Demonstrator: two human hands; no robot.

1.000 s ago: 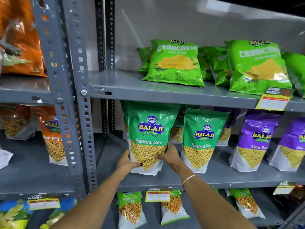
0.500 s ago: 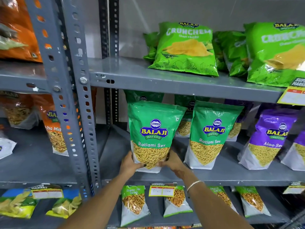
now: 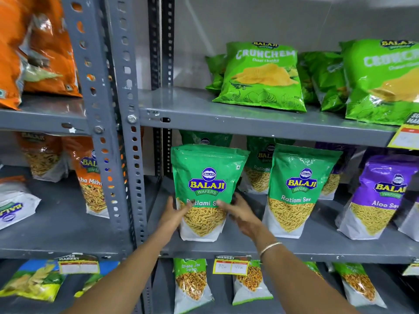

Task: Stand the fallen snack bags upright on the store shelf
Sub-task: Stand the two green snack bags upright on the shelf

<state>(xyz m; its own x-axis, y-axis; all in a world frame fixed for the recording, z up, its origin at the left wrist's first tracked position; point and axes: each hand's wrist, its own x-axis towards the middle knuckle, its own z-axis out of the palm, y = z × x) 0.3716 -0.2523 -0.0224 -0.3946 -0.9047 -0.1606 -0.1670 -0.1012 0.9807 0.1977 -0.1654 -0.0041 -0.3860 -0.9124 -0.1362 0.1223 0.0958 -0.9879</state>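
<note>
Currently the green Ratlami Sev bag (image 3: pixel 207 189) stands upright at the front of the middle shelf (image 3: pixel 317 248), near the grey upright post (image 3: pixel 127 137). Left hand (image 3: pixel 175 213) and right hand (image 3: pixel 238 211) flank its lower half, fingers spread open, fingertips on its front. A second Ratlami Sev bag (image 3: pixel 297 191) stands just beside it.
</note>
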